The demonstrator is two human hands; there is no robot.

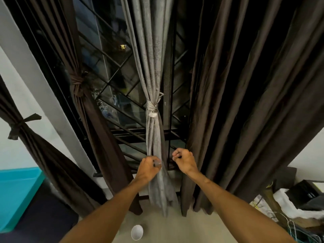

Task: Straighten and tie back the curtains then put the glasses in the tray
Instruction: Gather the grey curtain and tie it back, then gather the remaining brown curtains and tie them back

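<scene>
A grey curtain (152, 67) hangs in the middle of the window, bound by a pale tie (151, 107). My left hand (148, 168) grips its lower part just below the sill; something small and blurred shows at the fingertips. My right hand (185, 161) is curled into a fist right of the grey curtain, beside the loose dark brown curtain (245, 102); I see nothing plainly held in it. A brown curtain (91, 120) on the left is knotted back, and another (35, 146) at far left is tied too. No glasses or tray show.
A black window grille (122, 71) stands behind the curtains. A small white bowl-like thing (137, 232) lies on the floor between my arms. A teal surface (17, 195) is at lower left. Boxes, bags and wires (298, 204) are piled at lower right.
</scene>
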